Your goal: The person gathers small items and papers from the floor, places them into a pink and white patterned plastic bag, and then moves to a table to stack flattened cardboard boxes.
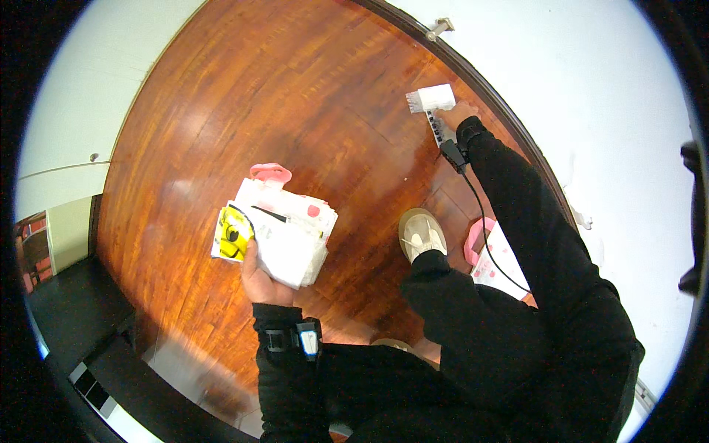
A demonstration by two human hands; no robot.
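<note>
My left hand (260,277) grips a loose stack of white paper or plastic packets (282,249), with its thumb on top. One packet at the left of the stack bears a yellow printed picture (234,233). Under or behind the stack shows a white bag with red prints (282,195) and a pink handle (271,173); whether the hand holds it too is unclear. Far off at the upper right, my right hand (457,114) reaches down to a white packet (436,97) on the floor. Beside its fingers lies a pale strip with black marks (434,126). The fingertips are partly hidden.
A second white bag with red prints (501,266) and a pink handle stands by the right wall, partly behind my arm. A black cable (481,205) hangs from the right wrist. A doorstop (440,29) juts from the wall. Black furniture (83,299) stands at left.
</note>
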